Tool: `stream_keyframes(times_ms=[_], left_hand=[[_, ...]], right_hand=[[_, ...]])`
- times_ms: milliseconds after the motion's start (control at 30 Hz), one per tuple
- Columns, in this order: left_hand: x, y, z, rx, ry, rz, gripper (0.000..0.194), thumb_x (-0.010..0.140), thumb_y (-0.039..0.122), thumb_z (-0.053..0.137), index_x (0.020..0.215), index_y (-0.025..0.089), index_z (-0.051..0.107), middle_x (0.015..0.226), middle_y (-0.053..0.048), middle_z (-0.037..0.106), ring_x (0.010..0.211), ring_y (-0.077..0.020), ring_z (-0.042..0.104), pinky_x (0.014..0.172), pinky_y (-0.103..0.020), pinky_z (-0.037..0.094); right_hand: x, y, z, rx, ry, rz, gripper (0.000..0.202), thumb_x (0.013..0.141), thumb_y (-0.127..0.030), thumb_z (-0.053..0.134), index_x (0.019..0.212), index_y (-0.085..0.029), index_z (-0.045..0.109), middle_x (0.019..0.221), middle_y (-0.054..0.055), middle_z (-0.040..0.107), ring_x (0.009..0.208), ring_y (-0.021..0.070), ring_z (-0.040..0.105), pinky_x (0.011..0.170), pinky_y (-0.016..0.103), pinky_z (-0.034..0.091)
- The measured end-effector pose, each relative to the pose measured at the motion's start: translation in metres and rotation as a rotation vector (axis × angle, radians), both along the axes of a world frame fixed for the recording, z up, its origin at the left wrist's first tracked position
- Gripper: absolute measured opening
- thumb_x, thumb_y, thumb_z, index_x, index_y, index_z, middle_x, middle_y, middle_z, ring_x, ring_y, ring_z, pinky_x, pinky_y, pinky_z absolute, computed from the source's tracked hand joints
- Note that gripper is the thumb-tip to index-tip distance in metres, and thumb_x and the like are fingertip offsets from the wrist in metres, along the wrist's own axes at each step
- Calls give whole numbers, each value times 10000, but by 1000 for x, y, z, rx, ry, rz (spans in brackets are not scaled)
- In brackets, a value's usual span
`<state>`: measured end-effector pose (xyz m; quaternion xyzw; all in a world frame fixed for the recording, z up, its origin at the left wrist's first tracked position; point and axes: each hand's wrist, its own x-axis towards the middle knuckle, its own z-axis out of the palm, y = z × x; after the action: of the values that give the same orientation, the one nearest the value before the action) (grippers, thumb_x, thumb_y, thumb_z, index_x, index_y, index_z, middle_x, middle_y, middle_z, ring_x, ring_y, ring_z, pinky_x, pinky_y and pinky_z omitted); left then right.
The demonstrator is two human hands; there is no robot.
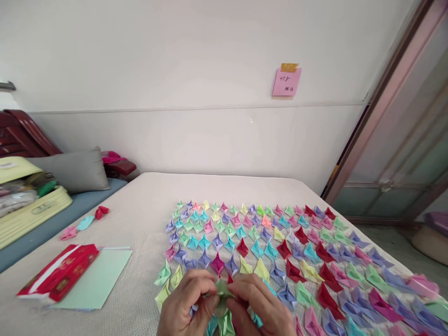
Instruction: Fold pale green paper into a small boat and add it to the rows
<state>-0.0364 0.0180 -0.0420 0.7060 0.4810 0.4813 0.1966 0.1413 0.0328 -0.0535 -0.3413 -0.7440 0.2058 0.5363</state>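
Both my hands meet at the bottom centre, pinching a small light green folded paper boat (pixel 222 290) between them. The thumb and fingers of my left hand (pixel 191 303) close on its left side. On the opposite side my right hand (pixel 261 303) grips it the same way. Rows of folded paper boats (pixel 217 241) in green, blue, purple, pink, red and yellow spread around and beyond my hands. Some boats just beneath my fingers are partly hidden.
A red tissue packet (pixel 63 273) lies on a stack of light green paper sheets (pixel 101 275) at the left. Small paper pieces (pixel 85 223) sit behind it. A yellow case (pixel 38 210) and a grey cushion (pixel 77 170) are further left. A pink note (pixel 287 82) hangs on the wall.
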Motion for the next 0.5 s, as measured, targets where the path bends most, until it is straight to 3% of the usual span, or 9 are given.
stream_keyframes(times_ms=[133,233,367,500], left_hand=[[2,-1,1,-6,-9,-36,109,862,178,654,794,260,680,931,5,719,825,-124,711,753,-138,517],[7,-3,0,-136,-234,35,151,835,255,689,685,253,680,915,10,717,813,-130,689,737,-144,501],[10,-2,-4,-317,-602,60,183,725,344,789,605,231,709,921,-15,711,837,-166,674,738,-178,515],[11,3,-9,-318,-866,62,200,602,336,885,561,212,734,903,-30,720,844,-191,675,744,-216,537]], right_hand=[[-3,3,-10,200,-168,-55,110,936,-143,533,916,-208,618,745,32,656,615,136,642,554,198,497],[-5,3,-15,215,-134,-127,186,969,-199,478,807,-222,566,657,1,601,533,124,590,485,197,455],[-1,2,-12,116,-71,-138,160,955,-203,510,803,-239,542,661,-23,582,559,120,580,515,188,455],[4,1,-7,-69,10,-66,143,929,-189,540,803,-255,548,683,-42,600,592,122,594,565,196,481]])
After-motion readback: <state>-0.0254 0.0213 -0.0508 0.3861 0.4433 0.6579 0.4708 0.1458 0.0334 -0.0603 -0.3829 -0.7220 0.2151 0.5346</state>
